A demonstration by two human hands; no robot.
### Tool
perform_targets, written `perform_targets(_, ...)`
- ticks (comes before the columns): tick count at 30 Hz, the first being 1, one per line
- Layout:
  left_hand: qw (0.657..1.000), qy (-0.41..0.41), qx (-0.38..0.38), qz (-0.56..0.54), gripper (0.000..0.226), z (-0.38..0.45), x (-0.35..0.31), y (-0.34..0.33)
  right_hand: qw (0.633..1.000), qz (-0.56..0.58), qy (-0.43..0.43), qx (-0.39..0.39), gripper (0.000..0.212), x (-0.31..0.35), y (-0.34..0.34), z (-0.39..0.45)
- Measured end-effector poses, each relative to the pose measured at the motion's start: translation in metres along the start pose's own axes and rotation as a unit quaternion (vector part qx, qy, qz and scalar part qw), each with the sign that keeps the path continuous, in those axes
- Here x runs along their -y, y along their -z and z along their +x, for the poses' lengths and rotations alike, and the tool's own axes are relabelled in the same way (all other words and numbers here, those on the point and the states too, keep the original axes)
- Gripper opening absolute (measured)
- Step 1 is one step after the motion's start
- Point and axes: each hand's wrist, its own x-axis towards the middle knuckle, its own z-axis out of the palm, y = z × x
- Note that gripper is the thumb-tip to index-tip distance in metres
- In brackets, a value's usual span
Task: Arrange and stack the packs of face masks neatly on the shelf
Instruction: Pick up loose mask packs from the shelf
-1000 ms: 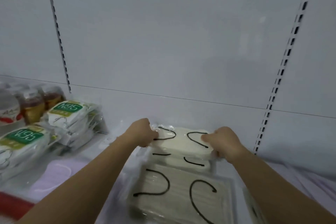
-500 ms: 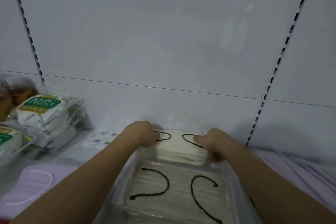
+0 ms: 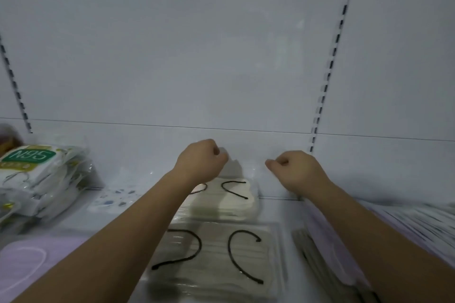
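A clear-wrapped pack of cream face masks with black ear loops (image 3: pixel 234 195) lies at the back of the shelf, against the white rear panel. My left hand (image 3: pixel 200 161) and my right hand (image 3: pixel 294 171) hover just above it, both fists closed, each pinching the loose clear wrapper that stands up between them. In front lies a second pack of greyish masks with black loops (image 3: pixel 216 253), flat and partly under my left forearm.
A pile of N95 mask packs (image 3: pixel 37 172) sits at the left. Lilac masks (image 3: pixel 29 258) lie at front left, and lilac packs (image 3: pixel 406 224) fill the right. A grey pack's edge (image 3: pixel 320 261) borders the front pack. Slotted uprights (image 3: pixel 327 76) run up the rear panel.
Both hands have lifted from the sides of the rear pack to the wrapper's raised top edge. The rear pack now lies flat against the back panel, and the view has shifted.
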Motion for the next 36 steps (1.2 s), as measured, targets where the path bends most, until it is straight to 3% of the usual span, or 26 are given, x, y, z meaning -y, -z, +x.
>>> perform_targets(4,0.994,-0.06,0.0,-0.091,0.028,-0.01,-0.071,-0.016,0.986,0.058,0.087,-0.132,0.031,-0.034,0.035,-0.027)
perform_targets(7,0.983,-0.091,-0.003,-0.157,0.026,-0.023,-0.13,-0.032,0.974,0.066,0.097,-0.192,0.021,-0.069,0.066,-0.044)
perform_targets(15,0.955,-0.138,0.038,-0.258,0.022,-0.061,-0.286,-0.112,0.972,0.026,0.057,-0.227,0.02,-0.2,0.159,-0.097)
perform_targets(22,0.956,-0.175,0.128,-0.198,0.024,-0.079,-0.401,-0.206,0.989,-0.071,-0.017,-0.129,0.033,-0.349,0.249,-0.115)
perform_targets(25,0.962,-0.175,0.154,-0.144,0.028,-0.08,-0.43,-0.242,0.994,-0.09,-0.062,-0.018,0.047,-0.409,0.273,-0.117)
perform_targets(29,0.966,-0.172,0.186,-0.057,0.03,-0.08,-0.448,-0.274,0.989,-0.076,-0.05,0.114,0.076,-0.446,0.279,-0.119)
perform_targets(32,0.963,-0.165,0.213,0.013,0.032,-0.078,-0.449,-0.29,0.979,-0.107,-0.008,0.172,0.073,-0.453,0.268,-0.117)
perform_targets(34,0.961,-0.163,0.222,0.039,0.039,-0.079,-0.445,-0.296,0.975,-0.133,0.023,0.175,0.07,-0.455,0.261,-0.114)
perform_targets(36,0.958,-0.168,0.225,0.051,0.045,-0.079,-0.441,-0.298,0.976,-0.126,0.063,0.164,0.053,-0.459,0.26,-0.109)
